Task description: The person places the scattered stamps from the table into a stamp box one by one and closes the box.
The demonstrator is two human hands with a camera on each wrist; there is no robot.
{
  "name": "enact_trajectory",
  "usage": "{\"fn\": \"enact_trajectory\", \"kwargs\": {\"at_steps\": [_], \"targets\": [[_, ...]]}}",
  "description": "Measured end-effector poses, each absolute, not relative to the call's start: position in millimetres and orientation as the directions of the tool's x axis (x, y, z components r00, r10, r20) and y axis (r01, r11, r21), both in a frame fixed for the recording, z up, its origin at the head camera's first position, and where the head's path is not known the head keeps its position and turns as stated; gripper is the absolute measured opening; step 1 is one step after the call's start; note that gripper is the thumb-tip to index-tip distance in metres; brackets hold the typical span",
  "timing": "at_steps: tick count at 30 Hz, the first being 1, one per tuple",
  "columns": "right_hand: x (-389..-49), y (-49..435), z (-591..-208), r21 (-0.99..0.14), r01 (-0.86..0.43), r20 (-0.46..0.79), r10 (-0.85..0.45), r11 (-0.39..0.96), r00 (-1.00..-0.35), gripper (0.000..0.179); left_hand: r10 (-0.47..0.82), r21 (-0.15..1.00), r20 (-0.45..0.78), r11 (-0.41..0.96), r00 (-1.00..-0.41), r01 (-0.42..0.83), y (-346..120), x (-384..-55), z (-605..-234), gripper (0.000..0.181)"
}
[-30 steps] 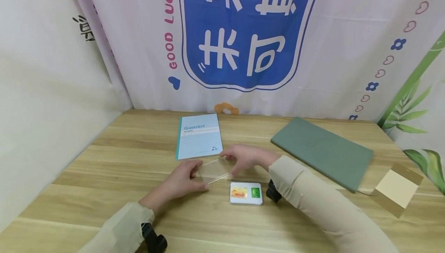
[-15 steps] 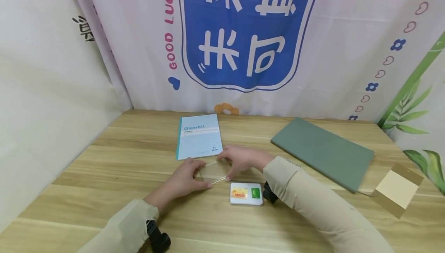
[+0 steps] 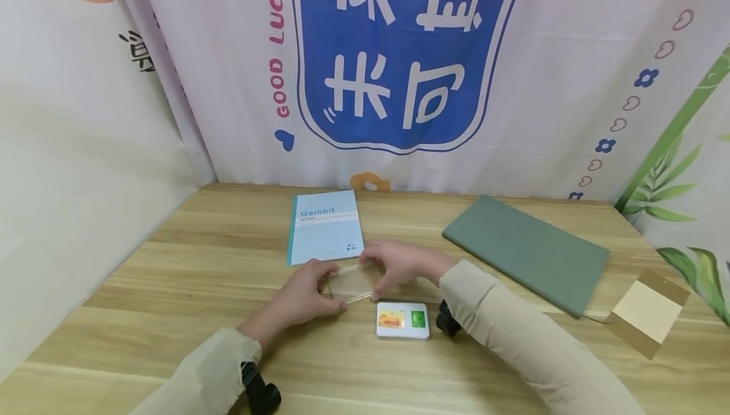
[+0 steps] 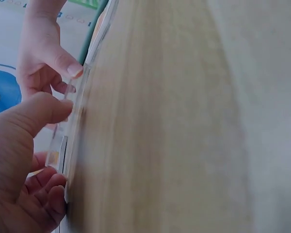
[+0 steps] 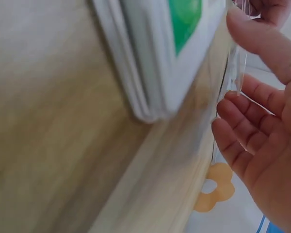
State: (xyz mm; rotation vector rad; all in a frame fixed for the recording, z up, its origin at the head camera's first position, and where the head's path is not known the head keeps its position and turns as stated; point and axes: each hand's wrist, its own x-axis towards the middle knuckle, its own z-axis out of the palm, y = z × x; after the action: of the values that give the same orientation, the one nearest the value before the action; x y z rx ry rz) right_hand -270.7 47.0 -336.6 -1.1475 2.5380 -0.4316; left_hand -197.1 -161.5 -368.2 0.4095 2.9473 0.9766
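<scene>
A clear, see-through rectangular plastic box or lid [image 3: 350,282] is held low over the table between both hands; whether it touches the wood is hard to tell. My left hand [image 3: 299,296] grips its left end, thumb at the near edge and fingers at the far side. The right hand [image 3: 395,266] pinches the opposite end the same way. In the right wrist view the clear plastic [image 5: 240,73] shows between thumb and fingers. Just in front of the right hand lies a flat white case [image 3: 402,320] with an orange picture and a green one on its face.
Behind the hands a light blue notebook [image 3: 326,228] marked Gambit lies on the wooden table [image 3: 171,313]. A grey-green flat laptop-like slab [image 3: 527,255] sits at the back right, beside a beige square piece [image 3: 649,313]. A printed curtain [image 3: 239,85] hangs behind.
Over the second the left hand has shifted slightly right and nearer, and the clear plastic has turned a little with it. Both hands keep their hold. The head view has tilted slightly.
</scene>
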Motion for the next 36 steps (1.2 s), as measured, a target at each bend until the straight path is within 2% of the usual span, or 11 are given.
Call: {"fn": "enact_trajectory", "kwargs": {"at_steps": [7, 13, 26, 32, 36], "targets": [[-269.1, 65.6, -336.3, -0.474, -0.674, -0.074, -0.789, 0.566, -0.610, 0.062, 0.274, 0.612, 0.125, 0.735, -0.953, 0.292, -156.4, -195.4, -365.5, 0.061], [-258.9, 85.2, -332.4, -0.552, -0.662, 0.009, -0.790, 0.507, -0.613, 0.061, 0.350, 0.602, 0.209, 0.690, -0.913, 0.402, -148.5, -191.7, -359.6, 0.059], [-224.5, 112.0, -327.5, -0.624, -0.585, 0.114, -0.681, 0.518, -0.724, 0.065, 0.432, 0.639, 0.324, 0.557, -0.842, 0.531, -137.7, -187.0, -357.6, 0.058], [-207.9, 122.1, -331.2, -0.655, -0.548, 0.155, -0.617, 0.520, -0.771, 0.067, 0.476, 0.609, 0.382, 0.515, -0.792, 0.603, -129.8, -181.1, -356.5, 0.060], [-197.1, 128.0, -332.5, -0.670, -0.525, 0.171, -0.579, 0.525, -0.797, 0.067, 0.485, 0.615, 0.359, 0.520, -0.798, 0.593, -124.6, -176.4, -355.6, 0.061]]}}
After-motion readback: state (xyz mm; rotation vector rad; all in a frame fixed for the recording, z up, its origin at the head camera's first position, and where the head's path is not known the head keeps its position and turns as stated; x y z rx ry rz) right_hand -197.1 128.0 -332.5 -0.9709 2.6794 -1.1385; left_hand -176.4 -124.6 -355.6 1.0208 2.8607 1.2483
